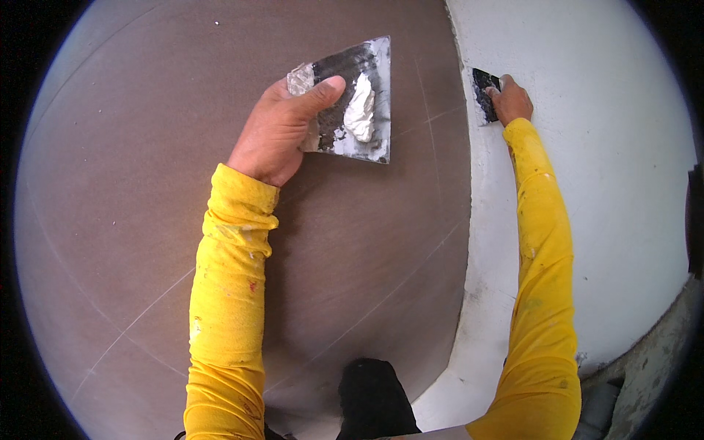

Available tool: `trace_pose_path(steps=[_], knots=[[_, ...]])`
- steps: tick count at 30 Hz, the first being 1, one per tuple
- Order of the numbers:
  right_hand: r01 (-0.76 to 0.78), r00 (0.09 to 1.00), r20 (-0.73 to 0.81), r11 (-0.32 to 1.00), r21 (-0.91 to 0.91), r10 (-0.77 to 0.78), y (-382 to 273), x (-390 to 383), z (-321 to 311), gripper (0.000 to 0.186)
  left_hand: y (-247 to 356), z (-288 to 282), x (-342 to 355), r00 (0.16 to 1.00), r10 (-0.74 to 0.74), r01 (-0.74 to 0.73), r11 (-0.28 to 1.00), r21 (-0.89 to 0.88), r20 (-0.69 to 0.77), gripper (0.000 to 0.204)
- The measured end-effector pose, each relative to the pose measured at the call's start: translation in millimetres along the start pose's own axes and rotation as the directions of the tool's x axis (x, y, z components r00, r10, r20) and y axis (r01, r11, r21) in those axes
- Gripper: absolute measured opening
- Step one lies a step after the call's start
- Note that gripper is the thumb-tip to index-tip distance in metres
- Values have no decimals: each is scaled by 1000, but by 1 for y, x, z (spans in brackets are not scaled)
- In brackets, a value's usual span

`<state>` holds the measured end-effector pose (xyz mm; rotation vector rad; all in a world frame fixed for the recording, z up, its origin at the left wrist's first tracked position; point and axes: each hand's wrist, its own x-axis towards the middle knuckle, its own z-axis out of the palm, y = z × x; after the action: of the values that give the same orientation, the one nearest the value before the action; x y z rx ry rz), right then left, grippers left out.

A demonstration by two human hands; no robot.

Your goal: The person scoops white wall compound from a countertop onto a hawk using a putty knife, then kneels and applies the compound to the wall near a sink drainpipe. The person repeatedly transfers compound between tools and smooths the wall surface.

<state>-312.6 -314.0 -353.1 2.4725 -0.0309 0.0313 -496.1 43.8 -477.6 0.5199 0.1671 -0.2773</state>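
My left hand (282, 125) grips a wide flat putty blade (334, 121) by its edge, thumb lying on top. A lump of white putty (360, 110) sits on the blade, with smears of it around the rim. Farther off to the right, my right hand (512, 100) is closed on a dark, putty-smeared scraper (481, 95). That scraper lies against the white wall (609, 147), close to where the wall meets the brown tiled floor. Its grip is partly covered by my fingers.
Brown floor tiles (132, 147) with pale joint lines spread out on the left. A white strip (484, 271) runs along the foot of the wall. My dark-clad knee or leg (375, 400) shows at the bottom. A rough grey edge (653, 359) lies at lower right.
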Motion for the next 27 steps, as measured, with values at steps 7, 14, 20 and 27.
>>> trace_pose_path(steps=[7,14,20,27], knots=[[-92,969,-221,992,90,110,43,-3,-24,41,-15,17,11,999,-40,41,999,31,-25,22],[307,919,294,945,-115,-263,49,-14,-12,32,-20,27,20,998,-52,52,999,-2,26,21],[336,935,201,909,-246,-291,35,16,-1,23,-31,33,27,1000,-17,17,1000,5,13,23],[102,980,-178,991,91,-85,42,41,1,42,-26,36,27,999,-48,48,999,19,0,23]])
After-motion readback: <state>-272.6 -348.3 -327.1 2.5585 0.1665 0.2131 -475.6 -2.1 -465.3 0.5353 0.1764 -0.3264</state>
